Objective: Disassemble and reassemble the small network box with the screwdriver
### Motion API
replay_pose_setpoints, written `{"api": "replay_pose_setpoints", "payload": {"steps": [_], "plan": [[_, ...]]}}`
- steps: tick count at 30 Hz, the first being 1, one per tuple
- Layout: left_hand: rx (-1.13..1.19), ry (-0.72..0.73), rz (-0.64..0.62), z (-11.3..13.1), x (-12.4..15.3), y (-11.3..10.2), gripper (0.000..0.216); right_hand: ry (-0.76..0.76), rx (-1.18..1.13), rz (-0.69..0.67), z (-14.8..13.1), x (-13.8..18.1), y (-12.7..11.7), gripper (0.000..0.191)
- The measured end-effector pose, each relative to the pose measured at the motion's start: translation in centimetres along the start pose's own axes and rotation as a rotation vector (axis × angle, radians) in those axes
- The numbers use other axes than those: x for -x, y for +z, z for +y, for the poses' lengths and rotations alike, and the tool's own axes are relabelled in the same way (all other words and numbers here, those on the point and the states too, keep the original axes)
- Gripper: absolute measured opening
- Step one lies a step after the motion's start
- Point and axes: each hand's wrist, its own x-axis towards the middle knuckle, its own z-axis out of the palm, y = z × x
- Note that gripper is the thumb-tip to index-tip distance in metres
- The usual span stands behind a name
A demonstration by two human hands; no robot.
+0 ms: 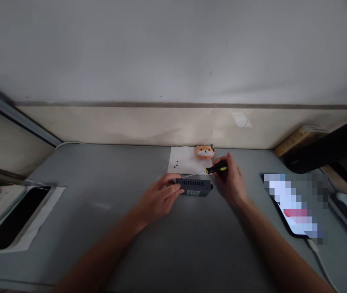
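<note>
A small black box (195, 187) with vent slots and a label lies on the grey table (106, 211) in the middle. My left hand (159, 198) grips its left end with the fingers curled round it. My right hand (233, 181) is closed round the black-and-yellow handle of a screwdriver (215, 168). Its thin shaft points left and down to the box's top left edge. Behind the box lies a white paper sheet (187, 160) with a few small dark screws (176, 164) on it.
An orange animal-shaped figure (205, 151) sits at the paper's back right corner. A phone (292, 205) on a cable lies to the right. A dark-screened device (14, 219) on white paper lies at the left. A wall rises behind the table.
</note>
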Motion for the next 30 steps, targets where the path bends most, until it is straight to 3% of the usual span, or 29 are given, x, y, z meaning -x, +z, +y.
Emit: {"api": "replay_pose_setpoints", "payload": {"steps": [5,12,18,21,26,30], "plan": [[0.003,-0.02,-0.001,-0.3,0.1,-0.3,0.008,-0.064,0.014,-0.034,0.3,-0.1,-0.1,0.064],[-0.042,-0.013,0.036,-0.4,-0.3,-1.4,0.013,-0.229,0.202,-0.283,0.4,0.4,0.0,0.058],[-0.114,-0.024,0.038,0.0,-0.8,-1.5,0.013,-0.335,0.296,-0.297,1.0,0.1,0.1,0.042],[-0.139,-0.009,0.014,0.2,-0.9,-1.3,0.019,-0.356,0.285,-0.284,1.1,0.1,0.1,0.044],[-0.105,0.008,0.013,0.3,-0.9,-1.2,0.021,-0.253,0.225,-0.258,0.8,0.2,0.1,0.06],[-0.026,-0.176,0.097,0.0,-0.9,-1.4,0.019,-0.13,0.066,-0.173,0.2,0.3,0.0,0.065]]}}
